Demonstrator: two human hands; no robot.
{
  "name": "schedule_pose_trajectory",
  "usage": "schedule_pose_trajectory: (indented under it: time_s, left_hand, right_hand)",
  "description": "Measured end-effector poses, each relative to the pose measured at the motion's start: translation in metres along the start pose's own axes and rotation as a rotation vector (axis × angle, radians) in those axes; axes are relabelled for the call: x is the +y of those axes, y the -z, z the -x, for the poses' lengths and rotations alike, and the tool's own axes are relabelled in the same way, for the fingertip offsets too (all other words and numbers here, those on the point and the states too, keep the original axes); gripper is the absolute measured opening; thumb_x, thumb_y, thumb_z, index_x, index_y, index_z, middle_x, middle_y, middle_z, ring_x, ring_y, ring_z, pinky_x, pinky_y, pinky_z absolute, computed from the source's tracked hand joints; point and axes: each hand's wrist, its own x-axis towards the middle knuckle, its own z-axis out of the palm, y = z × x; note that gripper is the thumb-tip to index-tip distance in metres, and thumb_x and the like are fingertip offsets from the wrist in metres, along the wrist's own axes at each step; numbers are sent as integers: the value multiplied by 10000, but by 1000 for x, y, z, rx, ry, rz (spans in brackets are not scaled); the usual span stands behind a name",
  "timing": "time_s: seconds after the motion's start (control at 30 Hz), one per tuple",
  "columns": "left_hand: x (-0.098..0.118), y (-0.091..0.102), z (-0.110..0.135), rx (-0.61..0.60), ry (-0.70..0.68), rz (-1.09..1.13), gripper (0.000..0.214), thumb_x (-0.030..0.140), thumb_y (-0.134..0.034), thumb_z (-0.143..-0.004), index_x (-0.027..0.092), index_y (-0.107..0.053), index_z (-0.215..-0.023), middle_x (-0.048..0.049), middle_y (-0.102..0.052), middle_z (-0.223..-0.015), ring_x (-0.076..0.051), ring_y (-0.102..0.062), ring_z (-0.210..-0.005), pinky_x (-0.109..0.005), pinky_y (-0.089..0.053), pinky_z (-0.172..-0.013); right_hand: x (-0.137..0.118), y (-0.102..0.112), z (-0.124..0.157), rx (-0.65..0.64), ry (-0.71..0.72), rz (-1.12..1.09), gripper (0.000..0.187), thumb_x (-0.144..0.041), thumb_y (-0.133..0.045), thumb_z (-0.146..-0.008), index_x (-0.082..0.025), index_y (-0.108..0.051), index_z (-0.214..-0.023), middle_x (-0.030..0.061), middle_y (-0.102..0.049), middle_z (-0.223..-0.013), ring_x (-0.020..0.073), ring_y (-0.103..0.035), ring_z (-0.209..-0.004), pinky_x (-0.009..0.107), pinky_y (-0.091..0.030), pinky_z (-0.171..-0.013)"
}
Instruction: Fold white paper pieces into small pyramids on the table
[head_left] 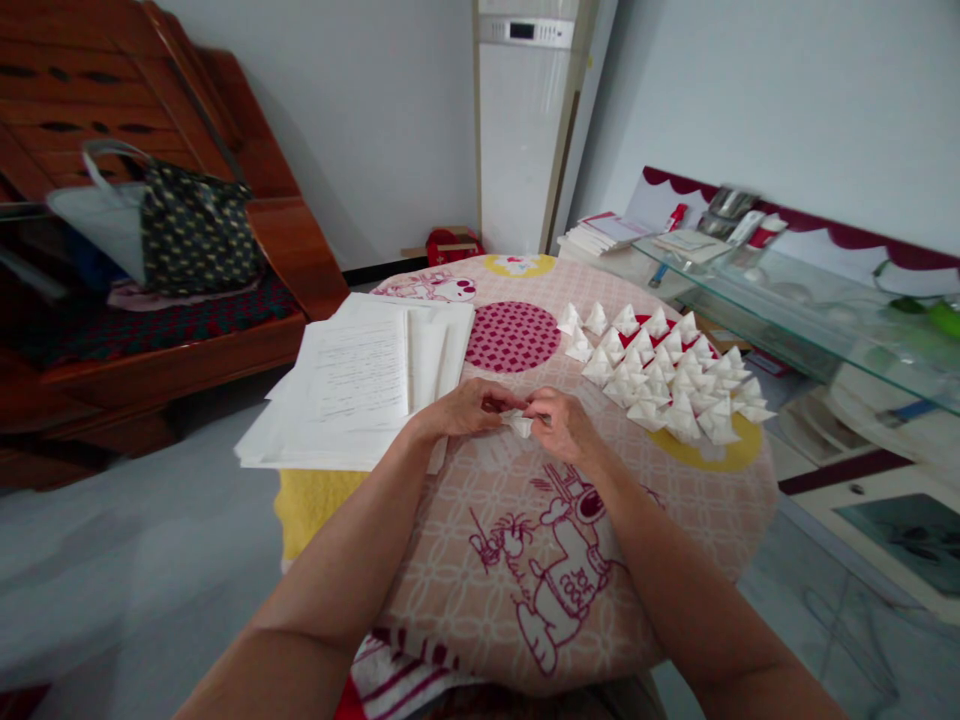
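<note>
A small folded piece of white paper (518,424) is held between both hands above a round table covered with a pink patterned cloth (525,560). My left hand (469,408) pinches its left side with fingers closed. My right hand (564,424) pinches its right side, fingers curled. Several folded white paper triangles (664,375) lie in rows on the cloth to the right of my hands. A stack of white sheets (360,390) lies to the left, overhanging the table edge.
A wooden bench (150,330) with a dark patterned bag (191,235) stands at left. A white standing appliance (525,120) is behind the table. A glass shelf (810,310) with books and small items runs along the right wall.
</note>
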Motion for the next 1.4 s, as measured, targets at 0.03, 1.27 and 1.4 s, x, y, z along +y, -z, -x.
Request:
schedule_pose_trajectory:
  time_s: [0.03, 1.27, 1.4]
  left_hand:
    - [1, 1, 1, 0, -18, -21, 481, 79, -571, -701, 179, -778, -1123, -13, -736, -904, -105, -579, -743, -216, -429, -652]
    - [27, -23, -2, 213, 23, -381, 183, 130, -590, -768, 140, -769, -732, -23, -717, -679, -112, -576, -604, -232, -429, -629]
    - [26, -22, -2, 218, 23, -382, 177, 124, -599, -770, 147, -771, -737, -23, -721, -680, -117, -579, -600, -239, -436, -629]
  right_hand:
    - [0, 0, 0, -6, 0, 9, 265, 15, -557, -764, -159, -754, -797, 91, -717, -947, 187, -654, -854, 292, -481, -786]
    - [10, 32, 6, 27, -162, -133, 365, -46, -602, -705, -195, -820, -958, 54, -800, -970, 184, -711, -803, 291, -543, -773]
    - [14, 30, 7, 20, -211, -202, 377, -53, -616, -692, -205, -819, -971, 46, -807, -966, 180, -714, -772, 298, -557, -752]
